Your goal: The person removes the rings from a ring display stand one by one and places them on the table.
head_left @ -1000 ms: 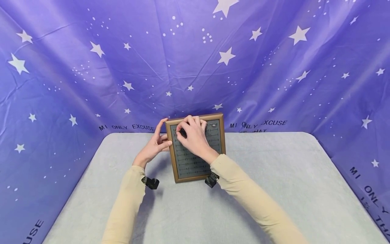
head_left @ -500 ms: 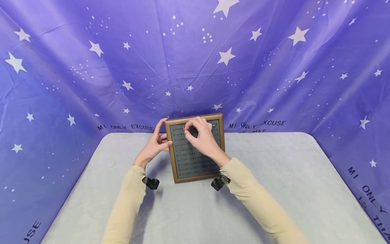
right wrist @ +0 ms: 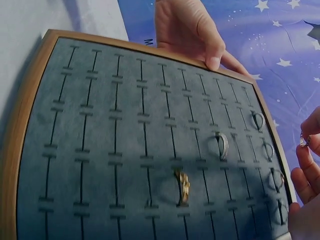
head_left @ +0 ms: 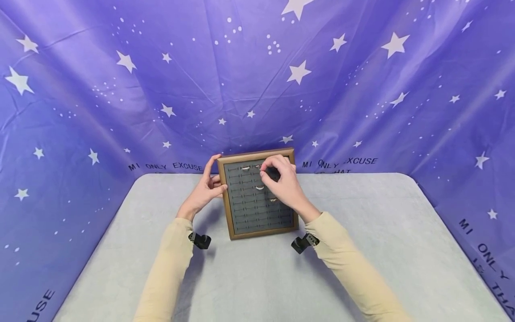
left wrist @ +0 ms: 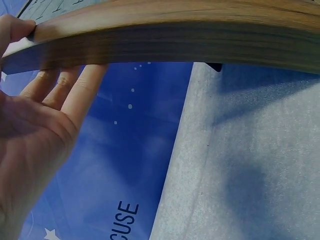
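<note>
A ring display board (head_left: 263,221) with a wooden frame and dark slotted padding stands tilted on the table. My left hand (head_left: 203,192) grips its left edge, thumb in front, fingers behind; the left wrist view shows those fingers (left wrist: 82,92) under the frame. My right hand (head_left: 285,181) is at the board's upper part, pinching a small ring with a sparkling stone (right wrist: 304,141) between thumb and fingertip. In the right wrist view, a silver ring (right wrist: 222,146) and a gold ring (right wrist: 182,187) sit in middle slots. Several rings, one a silver band (right wrist: 258,121), line the top row.
A pale grey table (head_left: 362,250) lies under the board and forearms. Behind and beside it hangs a purple cloth (head_left: 257,80) with white stars and lettering. A black prop piece (left wrist: 215,66) shows behind the board in the left wrist view.
My right hand has moved to the right along the board's upper part, uncovering rings in the top row and lower slots. My left hand keeps its grip on the frame.
</note>
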`<action>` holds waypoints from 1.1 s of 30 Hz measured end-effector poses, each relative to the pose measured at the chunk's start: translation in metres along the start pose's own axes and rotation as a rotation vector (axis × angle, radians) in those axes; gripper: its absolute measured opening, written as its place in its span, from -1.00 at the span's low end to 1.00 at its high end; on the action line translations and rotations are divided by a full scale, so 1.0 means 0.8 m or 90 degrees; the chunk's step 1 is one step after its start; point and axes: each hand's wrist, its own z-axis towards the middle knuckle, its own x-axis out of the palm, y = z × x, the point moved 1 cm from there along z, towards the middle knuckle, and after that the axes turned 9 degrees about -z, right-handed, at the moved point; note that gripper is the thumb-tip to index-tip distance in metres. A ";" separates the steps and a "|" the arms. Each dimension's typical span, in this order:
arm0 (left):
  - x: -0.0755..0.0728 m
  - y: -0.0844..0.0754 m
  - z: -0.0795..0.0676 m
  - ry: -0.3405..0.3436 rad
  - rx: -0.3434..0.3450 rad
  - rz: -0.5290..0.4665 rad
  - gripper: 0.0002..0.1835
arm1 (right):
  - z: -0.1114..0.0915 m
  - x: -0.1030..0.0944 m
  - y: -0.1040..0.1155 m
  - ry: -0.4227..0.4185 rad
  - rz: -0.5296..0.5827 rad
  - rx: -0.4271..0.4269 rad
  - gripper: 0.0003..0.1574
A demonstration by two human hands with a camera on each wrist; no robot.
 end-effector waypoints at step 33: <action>0.008 -0.004 0.001 -0.036 -0.026 0.089 -0.05 | -0.116 -0.090 -0.115 0.085 -0.119 0.094 -0.81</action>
